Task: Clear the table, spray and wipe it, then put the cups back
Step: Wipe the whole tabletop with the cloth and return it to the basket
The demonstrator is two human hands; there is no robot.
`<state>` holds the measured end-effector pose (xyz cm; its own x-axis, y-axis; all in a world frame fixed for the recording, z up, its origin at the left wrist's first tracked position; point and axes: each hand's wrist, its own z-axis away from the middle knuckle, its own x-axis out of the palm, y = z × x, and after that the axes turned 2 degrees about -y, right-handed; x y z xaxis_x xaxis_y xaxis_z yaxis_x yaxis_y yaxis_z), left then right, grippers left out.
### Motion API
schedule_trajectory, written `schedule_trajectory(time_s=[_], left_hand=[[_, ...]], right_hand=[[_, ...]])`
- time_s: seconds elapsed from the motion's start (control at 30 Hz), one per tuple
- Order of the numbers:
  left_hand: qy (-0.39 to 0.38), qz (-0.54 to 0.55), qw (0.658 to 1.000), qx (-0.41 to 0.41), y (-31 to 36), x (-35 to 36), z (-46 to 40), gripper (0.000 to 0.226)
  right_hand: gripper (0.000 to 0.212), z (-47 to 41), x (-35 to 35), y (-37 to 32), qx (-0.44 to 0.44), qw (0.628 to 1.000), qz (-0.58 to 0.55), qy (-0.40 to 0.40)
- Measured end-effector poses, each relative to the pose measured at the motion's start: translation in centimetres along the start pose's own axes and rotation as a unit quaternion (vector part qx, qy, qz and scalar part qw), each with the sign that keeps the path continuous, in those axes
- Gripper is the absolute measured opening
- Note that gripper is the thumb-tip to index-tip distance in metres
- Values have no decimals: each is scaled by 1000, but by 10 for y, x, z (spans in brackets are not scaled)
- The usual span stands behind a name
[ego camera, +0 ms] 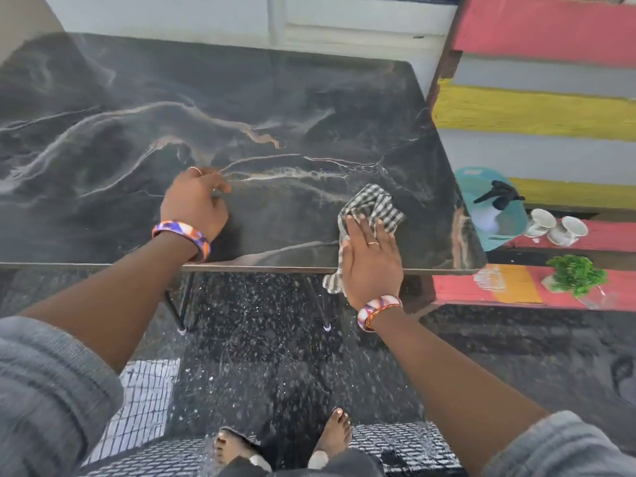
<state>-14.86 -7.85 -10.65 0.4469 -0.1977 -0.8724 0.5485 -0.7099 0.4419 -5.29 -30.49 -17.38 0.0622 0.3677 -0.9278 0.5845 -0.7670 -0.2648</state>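
The dark marble-patterned table (241, 115) fills the upper half of the view with nothing standing on it. My right hand (371, 259) presses flat on a grey-and-white checked cloth (373, 204) near the table's front right edge; a corner of the cloth hangs over the edge. My left hand (194, 204) rests on the tabletop left of it with fingers loosely curled and holds nothing. Two white cups (555, 228) lie tipped on a red bench to the right. A spray bottle with a black trigger (499, 197) sits in a teal basin (475, 187).
A striped red, yellow and grey bench (537, 111) stands right of the table. A small green plant (576, 275) sits on its lower red plank. My bare feet (282, 438) stand on speckled dark floor beside black-and-white mats. Thin black table legs (182, 304) show below the edge.
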Motion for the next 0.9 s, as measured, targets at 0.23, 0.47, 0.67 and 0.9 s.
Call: schedule_trajectory(time_s=[0.23, 0.47, 0.67, 0.9], left_hand=[[29, -4, 998, -53, -83, -41, 4, 28], [98, 5, 974, -205, -183, -96, 26, 32], [133, -5, 950, -283, -249, -130, 53, 34], [146, -21, 941, -304, -300, -163, 68, 27]], right_hand=[[47, 1, 27, -100, -97, 995, -1, -37], [47, 5, 56, -209, -180, 982, -14, -57], [51, 8, 82, -303, -257, 963, -6, -75], [59, 7, 104, -410, -372, 915, -48, -148]])
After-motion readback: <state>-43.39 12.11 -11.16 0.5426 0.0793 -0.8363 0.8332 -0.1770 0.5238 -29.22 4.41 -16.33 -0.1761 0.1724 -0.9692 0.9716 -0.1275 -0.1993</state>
